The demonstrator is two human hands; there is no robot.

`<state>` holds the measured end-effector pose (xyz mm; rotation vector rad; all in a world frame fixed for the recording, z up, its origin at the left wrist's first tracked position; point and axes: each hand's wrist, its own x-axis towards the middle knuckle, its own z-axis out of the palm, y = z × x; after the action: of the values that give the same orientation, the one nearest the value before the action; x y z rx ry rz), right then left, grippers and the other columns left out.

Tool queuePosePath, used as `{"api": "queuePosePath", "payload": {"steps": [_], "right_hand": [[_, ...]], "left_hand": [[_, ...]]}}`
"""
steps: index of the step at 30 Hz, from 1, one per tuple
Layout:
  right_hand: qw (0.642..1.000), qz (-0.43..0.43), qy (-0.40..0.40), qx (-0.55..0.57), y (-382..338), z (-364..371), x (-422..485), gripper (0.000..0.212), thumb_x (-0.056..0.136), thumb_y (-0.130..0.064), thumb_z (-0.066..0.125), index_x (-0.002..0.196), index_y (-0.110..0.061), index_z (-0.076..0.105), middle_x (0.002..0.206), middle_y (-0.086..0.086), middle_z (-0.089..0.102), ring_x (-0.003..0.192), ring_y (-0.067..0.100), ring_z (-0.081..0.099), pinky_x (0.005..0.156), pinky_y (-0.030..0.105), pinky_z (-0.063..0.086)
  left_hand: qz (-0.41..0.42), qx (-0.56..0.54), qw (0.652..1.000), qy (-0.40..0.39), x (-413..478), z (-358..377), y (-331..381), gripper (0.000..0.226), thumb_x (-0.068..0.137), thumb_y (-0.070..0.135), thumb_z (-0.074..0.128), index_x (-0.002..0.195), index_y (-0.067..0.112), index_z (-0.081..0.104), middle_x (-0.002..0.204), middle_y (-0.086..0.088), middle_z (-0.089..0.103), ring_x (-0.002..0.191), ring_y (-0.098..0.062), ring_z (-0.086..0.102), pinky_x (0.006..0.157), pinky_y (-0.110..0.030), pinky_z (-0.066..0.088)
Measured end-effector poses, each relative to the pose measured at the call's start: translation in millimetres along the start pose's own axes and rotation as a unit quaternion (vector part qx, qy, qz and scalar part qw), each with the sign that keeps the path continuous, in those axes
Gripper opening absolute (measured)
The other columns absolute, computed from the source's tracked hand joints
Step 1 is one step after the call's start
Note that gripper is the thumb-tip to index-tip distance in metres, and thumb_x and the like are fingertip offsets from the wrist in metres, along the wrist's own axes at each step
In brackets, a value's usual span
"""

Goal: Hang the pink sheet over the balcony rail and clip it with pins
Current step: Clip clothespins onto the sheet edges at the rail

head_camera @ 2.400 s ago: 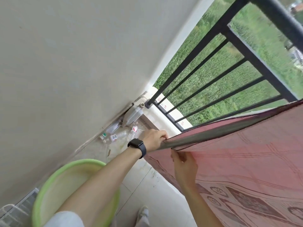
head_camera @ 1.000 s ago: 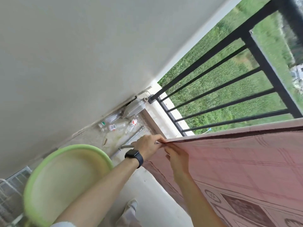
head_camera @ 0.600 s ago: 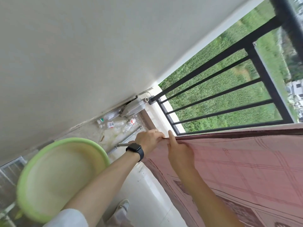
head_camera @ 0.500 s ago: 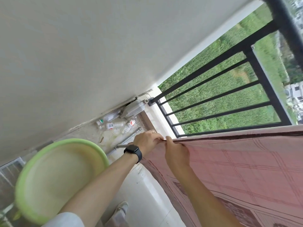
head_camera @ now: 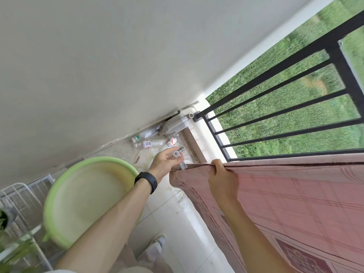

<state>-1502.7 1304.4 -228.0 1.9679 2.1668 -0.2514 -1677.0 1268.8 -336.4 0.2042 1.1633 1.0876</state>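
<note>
Your left hand [head_camera: 164,164]: raised just past the end of the sheet, fingers loosely spread, with a grey clothes pin [head_camera: 179,160] held between thumb and fingertips. The pin's lower end sits right at the corner of the fabric; whether its jaws bite the cloth you cannot tell from this angle. A black wristband [head_camera: 146,182] circles this wrist.

Your right hand [head_camera: 221,178]: closed on the top hem of the pink sheet [head_camera: 295,198], fingers curled over the edge and pinching it, just beside the pin.

Pink sheet: draped along the balcony rail [head_camera: 275,75], its top edge running level from your right hand off to the right side of the view. The near corner droops in a small fold below the pin. The fabric shows a check pattern and darker printed panels lower down, and it hangs between you and the bars.

Balcony rail: black metal bars, bare to the left of the sheet, with green grass beyond.

Green basin [head_camera: 86,196]: large, round, near your left forearm, on the balcony side away from the rail.

Plastic bottles [head_camera: 149,142]: several lying on the floor in the far corner, against the wall [head_camera: 98,66].

White wire rack [head_camera: 21,198]: at the lower left, partly out of view.

Your shoe [head_camera: 157,241]: on the pale floor tiles below your arms.
</note>
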Motion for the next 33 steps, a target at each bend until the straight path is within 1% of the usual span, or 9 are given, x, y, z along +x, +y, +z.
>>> {"api": "queuePosePath", "payload": {"steps": [8,12,14,19,21,24,26,29,33], "right_hand": [[0.999,-0.003,-0.024,-0.047,-1,16,5,0.019,0.098,-0.011,0.043,0.105,-0.022,0.058,0.068,0.009,0.067,0.07,0.033,0.063,0.058,0.034,0.04],[0.999,-0.006,-0.026,-0.039,-6,25,8,0.019,0.098,-0.012,0.047,0.108,-0.022,0.06,0.072,0.008,0.069,0.073,0.033,0.065,0.058,0.033,0.035],[1.0,-0.001,-0.024,0.003,-6,30,9,0.019,0.099,-0.015,0.047,0.108,-0.023,0.061,0.067,0.006,0.067,0.072,0.033,0.064,0.059,0.034,0.034],[0.993,0.003,-0.029,0.116,1,33,6,0.015,0.099,-0.021,0.051,0.102,-0.029,0.063,0.066,-0.005,0.067,0.071,0.024,0.068,0.063,0.036,0.051],[0.988,0.008,-0.034,0.151,3,35,6,0.014,0.099,-0.023,0.052,0.101,-0.031,0.063,0.074,-0.004,0.072,0.075,0.021,0.072,0.069,0.041,0.056],[0.983,0.01,-0.021,0.181,6,37,6,0.012,0.098,-0.024,0.054,0.1,-0.031,0.064,0.079,-0.006,0.073,0.076,0.016,0.072,0.074,0.04,0.057],[0.98,0.015,-0.011,0.2,10,41,6,0.011,0.097,-0.025,0.057,0.098,-0.033,0.064,0.076,-0.009,0.073,0.071,0.01,0.072,0.074,0.038,0.057],[0.978,0.016,0.005,0.207,12,45,5,0.015,0.096,-0.025,0.057,0.094,-0.039,0.06,0.074,-0.015,0.072,0.065,0.005,0.07,0.07,0.035,0.057],[0.988,0.004,0.006,0.157,7,53,4,0.012,0.098,-0.026,0.054,0.105,-0.035,0.056,0.076,-0.004,0.073,0.071,0.021,0.071,0.068,0.04,0.056]], "left_hand": [[-0.021,-0.006,1.0,0.015,-1,-1,-1,0.045,0.075,0.0,0.081,0.118,0.003,0.066,0.11,-0.022,0.065,0.099,-0.029,0.065,0.1,-0.047,0.051],[-0.031,0.067,0.997,-0.013,1,-12,-8,0.035,0.077,0.009,0.081,0.111,0.01,0.071,0.1,-0.008,0.065,0.098,-0.024,0.064,0.098,-0.039,0.052],[-0.052,0.149,0.987,-0.012,-1,-9,-10,0.018,0.078,0.022,0.071,0.093,0.013,0.071,0.086,-0.002,0.064,0.086,-0.021,0.06,0.085,-0.039,0.051],[-0.032,0.333,0.942,0.008,11,-4,-30,0.012,0.081,0.026,0.047,0.084,0.019,0.056,0.082,0.002,0.061,0.081,-0.023,0.056,0.063,-0.032,0.041],[0.026,0.428,0.903,-0.021,23,-3,-43,0.018,0.082,0.028,0.055,0.099,0.026,0.059,0.097,0.004,0.058,0.092,-0.021,0.059,0.07,-0.031,0.044],[0.094,0.537,0.835,-0.079,44,6,-54,0.057,0.082,0.036,0.063,0.136,0.044,0.046,0.135,0.009,0.045,0.104,-0.019,0.061,0.078,-0.031,0.05],[0.137,0.589,0.792,-0.086,59,14,-60,0.059,0.086,0.036,0.062,0.14,0.048,0.042,0.146,0.015,0.044,0.107,-0.02,0.063,0.078,-0.035,0.054],[0.203,0.586,0.782,-0.07,80,22,-69,0.031,0.094,0.034,0.053,0.123,0.045,0.062,0.128,0.009,0.063,0.104,-0.024,0.065,0.076,-0.036,0.053],[0.237,0.574,0.782,-0.052,93,19,-78,0.023,0.097,0.033,0.049,0.104,0.031,0.071,0.102,-0.001,0.072,0.093,-0.029,0.066,0.07,-0.035,0.051]]}}
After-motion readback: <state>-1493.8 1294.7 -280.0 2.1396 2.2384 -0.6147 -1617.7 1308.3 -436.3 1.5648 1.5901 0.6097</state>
